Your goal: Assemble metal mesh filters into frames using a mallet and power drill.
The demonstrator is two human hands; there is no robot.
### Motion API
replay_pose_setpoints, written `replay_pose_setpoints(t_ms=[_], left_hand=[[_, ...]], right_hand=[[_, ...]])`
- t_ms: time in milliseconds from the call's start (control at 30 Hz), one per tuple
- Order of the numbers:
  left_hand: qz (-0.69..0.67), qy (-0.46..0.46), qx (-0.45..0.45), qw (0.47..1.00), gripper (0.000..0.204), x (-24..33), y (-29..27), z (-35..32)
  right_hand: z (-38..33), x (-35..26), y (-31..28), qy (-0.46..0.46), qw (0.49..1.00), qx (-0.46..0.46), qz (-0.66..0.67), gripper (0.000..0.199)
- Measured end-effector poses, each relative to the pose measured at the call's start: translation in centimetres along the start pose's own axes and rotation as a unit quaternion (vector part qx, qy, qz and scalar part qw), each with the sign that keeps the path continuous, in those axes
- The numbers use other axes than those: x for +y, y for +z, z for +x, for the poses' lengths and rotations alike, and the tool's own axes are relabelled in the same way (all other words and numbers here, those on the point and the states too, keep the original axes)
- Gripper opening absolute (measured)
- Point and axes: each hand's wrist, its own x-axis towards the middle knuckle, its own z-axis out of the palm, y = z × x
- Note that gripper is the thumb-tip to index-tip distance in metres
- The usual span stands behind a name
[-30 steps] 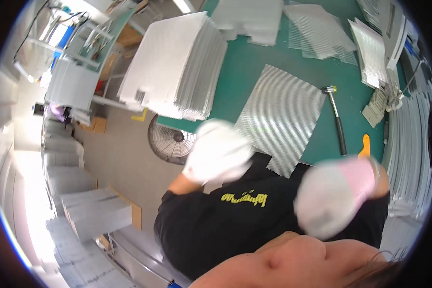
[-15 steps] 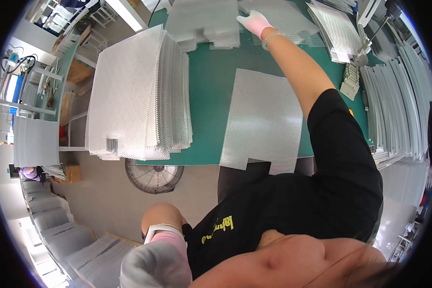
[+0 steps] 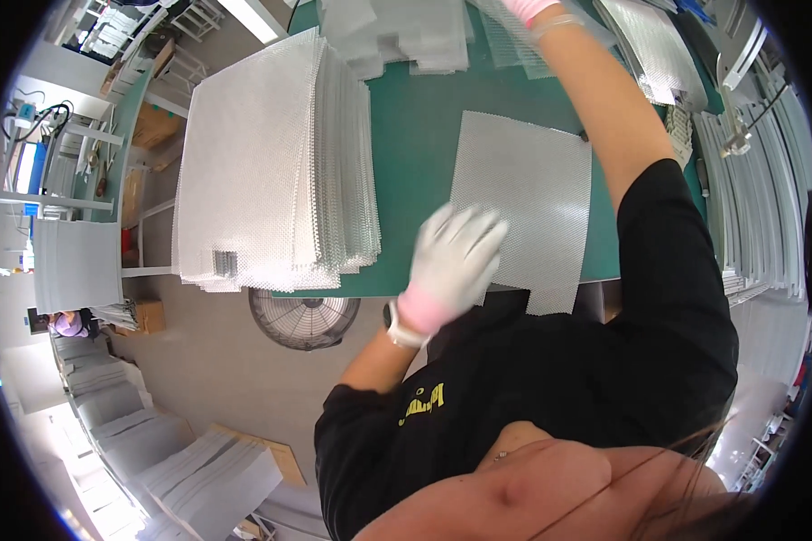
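A silvery mesh sheet (image 3: 537, 194) with a notch in its near edge lies on the green table (image 3: 415, 153), slightly overhanging the front. My left hand (image 3: 456, 257), in a white glove with a pink cuff, is over the sheet's left side with its fingers stretched out. Whether it touches the mesh I cannot tell. My right hand (image 3: 528, 7) reaches to the far edge of the view, beside thin mesh sheets (image 3: 514, 45). Only its pink cuff shows; the fingers are cut off.
A tall stack of mesh sheets (image 3: 244, 144) stands at the left of the table. Another notched pile (image 3: 392, 32) lies at the back. More sheets (image 3: 650, 45) are at the far right, with a metal arm fixture (image 3: 740, 126) nearby. A floor fan (image 3: 305, 317) stands below the front edge.
My left hand has come up from the lower left to the sheet on the table. My right hand has reached farther, partly out of view. The whole view has shifted slightly.
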Motion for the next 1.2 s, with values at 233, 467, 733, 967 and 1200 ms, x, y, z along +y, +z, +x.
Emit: replay_pose_setpoints(t_ms=[233,467,733,967,1200], left_hand=[[0.162,-0.072,-0.250,0.952,0.070,-3.0,7.0,-0.9],[0.229,-0.187,-0.166,0.941,0.076,-1.3,8.7,-1.9],[0.261,-0.266,-0.129,0.919,0.077,0.9,9.6,-2.8],[-0.565,-0.333,0.224,0.721,0.085,-1.4,7.2,-3.0],[-0.046,-0.335,0.153,0.928,0.093,3.8,4.5,-2.1]], right_hand=[[-10.0,-10.5,7.5,-0.028,0.999,0.009,0.030,0.043],[-29.9,-15.3,12.9,0.000,0.894,0.310,-0.323,0.042],[-41.7,-19.5,15.5,-0.058,0.950,0.271,-0.142,0.037],[-42.1,-15.9,16.5,0.014,0.920,0.331,-0.210,0.033],[-38.5,-12.4,21.5,0.120,0.727,0.202,-0.645,0.034]])
